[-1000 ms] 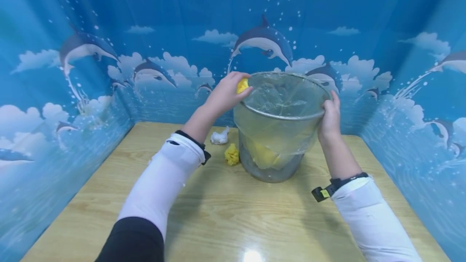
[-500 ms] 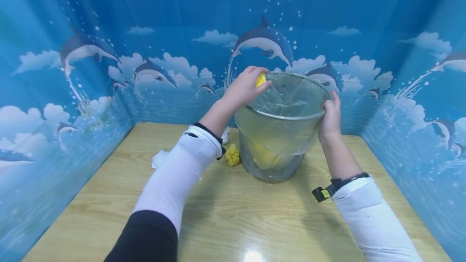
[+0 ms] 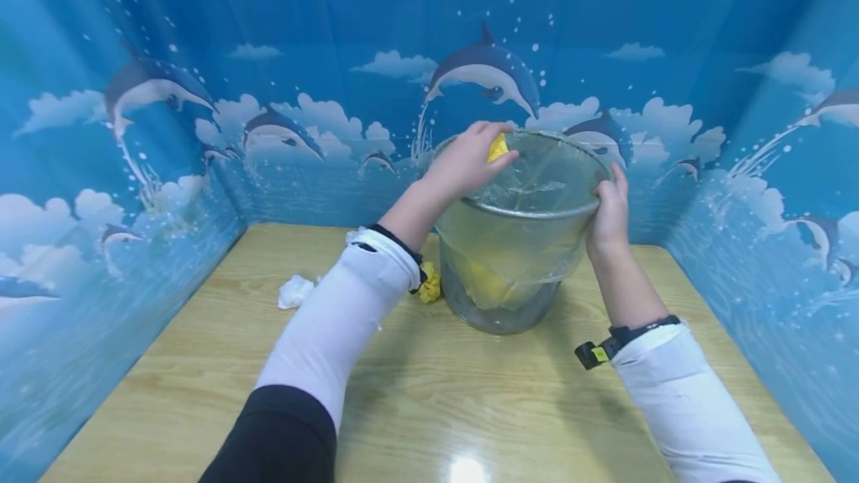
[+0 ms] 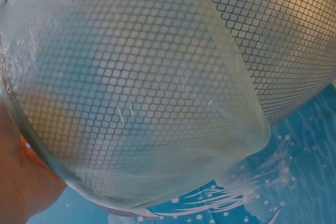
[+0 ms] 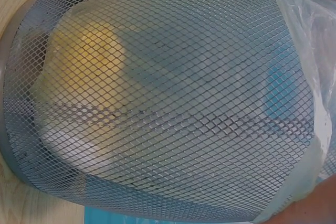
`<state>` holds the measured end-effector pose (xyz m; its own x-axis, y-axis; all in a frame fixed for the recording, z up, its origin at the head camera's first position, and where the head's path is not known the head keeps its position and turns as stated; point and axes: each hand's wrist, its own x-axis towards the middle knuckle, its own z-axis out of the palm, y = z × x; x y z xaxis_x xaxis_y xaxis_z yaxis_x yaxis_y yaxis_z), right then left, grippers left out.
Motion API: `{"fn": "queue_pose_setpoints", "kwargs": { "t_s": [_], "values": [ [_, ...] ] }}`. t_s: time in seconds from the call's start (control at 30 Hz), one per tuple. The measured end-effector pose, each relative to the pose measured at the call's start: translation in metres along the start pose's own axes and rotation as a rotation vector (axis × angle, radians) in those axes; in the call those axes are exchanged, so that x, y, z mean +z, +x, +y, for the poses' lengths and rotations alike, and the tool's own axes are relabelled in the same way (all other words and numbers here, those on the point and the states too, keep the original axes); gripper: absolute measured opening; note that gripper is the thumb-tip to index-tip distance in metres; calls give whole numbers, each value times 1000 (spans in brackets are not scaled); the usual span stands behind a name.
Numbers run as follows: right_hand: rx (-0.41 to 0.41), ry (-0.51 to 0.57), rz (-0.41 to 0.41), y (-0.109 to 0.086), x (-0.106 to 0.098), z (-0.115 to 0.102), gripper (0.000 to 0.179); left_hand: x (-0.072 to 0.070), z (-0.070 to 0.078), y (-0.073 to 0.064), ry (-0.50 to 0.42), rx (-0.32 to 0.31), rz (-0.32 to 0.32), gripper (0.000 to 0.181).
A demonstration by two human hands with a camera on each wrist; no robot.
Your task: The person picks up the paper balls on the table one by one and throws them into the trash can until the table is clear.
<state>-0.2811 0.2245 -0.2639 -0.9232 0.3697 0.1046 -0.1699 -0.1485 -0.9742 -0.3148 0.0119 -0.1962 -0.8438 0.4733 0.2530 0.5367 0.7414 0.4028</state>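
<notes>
Your left hand (image 3: 468, 160) has moved right, over the mouth of the mesh bin (image 5: 168, 98), its fingers pinching a crumpled yellow ball (image 3: 497, 147). Your right hand (image 3: 609, 218) grips the bin's rim (image 3: 526, 215) at the right.

Blue backdrop (image 3: 376, 6) on three sides, printed dolphins (image 3: 485, 69), white clouds (image 3: 329, 129), pale wood-grain tabletop (image 3: 436, 386), bright glare (image 3: 467, 470)

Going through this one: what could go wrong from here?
The left hand holds a yellow wad over the bin; released near the rim, it might snag on the liner. The right hand grips the rim, liner folded over it, so a shift might drag the liner loose.
</notes>
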Motion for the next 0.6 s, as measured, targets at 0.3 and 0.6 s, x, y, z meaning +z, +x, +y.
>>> {"fn": "queue_pose_setpoints", "kwargs": {
  "t_s": [0.3, 0.6],
  "values": [
    [3, 0, 0, -1, 0, 0, 70, -1, -2, -2, 33, 14, -35, 62],
    [11, -4, -2, 0, 1, 1, 70, -4, -7, -7, 148, 18, 3, 65]
  ]
}}
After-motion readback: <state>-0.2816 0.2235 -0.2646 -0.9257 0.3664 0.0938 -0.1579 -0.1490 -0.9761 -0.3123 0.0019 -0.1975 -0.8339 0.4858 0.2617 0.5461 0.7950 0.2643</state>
